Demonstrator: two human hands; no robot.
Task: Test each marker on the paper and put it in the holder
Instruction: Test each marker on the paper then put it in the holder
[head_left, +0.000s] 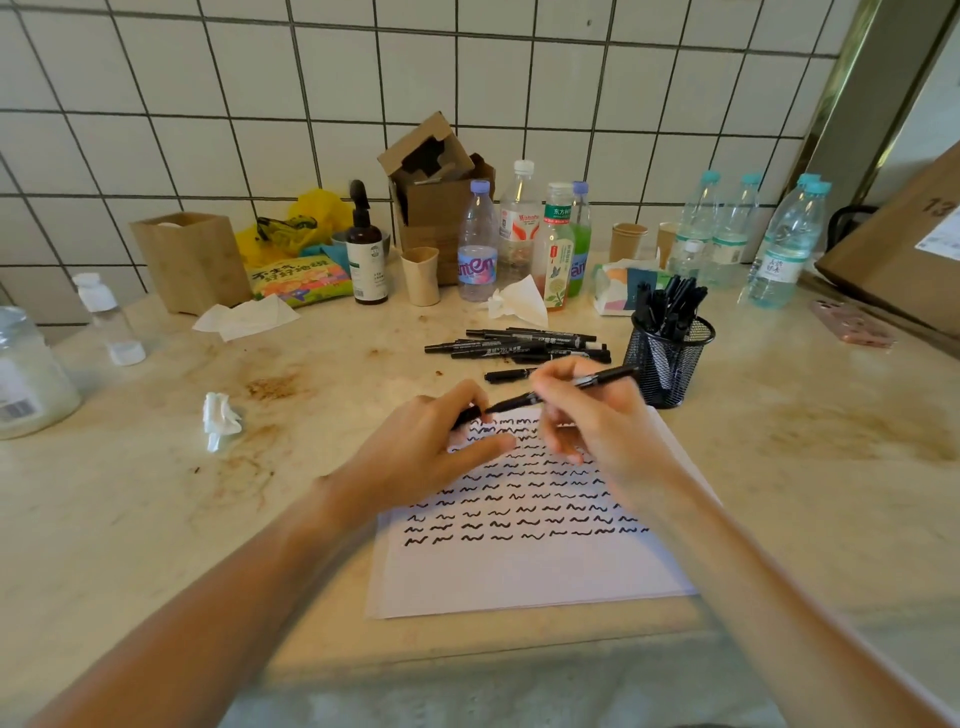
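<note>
My right hand (597, 421) grips a black marker (597, 379) whose tip points left over the top of the white paper (519, 577). My left hand (431, 447) pinches a black cap (470, 414) at that tip and rests on the paper. Rows of black squiggles cover the upper part of the sheet. A black mesh holder (667, 361) with several markers in it stands just right of my right hand. A pile of loose black markers (519, 345) lies on the counter beyond my hands.
Behind the pile stand several water and drink bottles (478, 244), paper cups (421, 275), a cardboard box (436, 182), a dark spray bottle (366, 249) and crumpled tissues (221, 418). A wooden box (192, 260) and a jar (26, 374) are at the left, a phone (852, 325) at the right.
</note>
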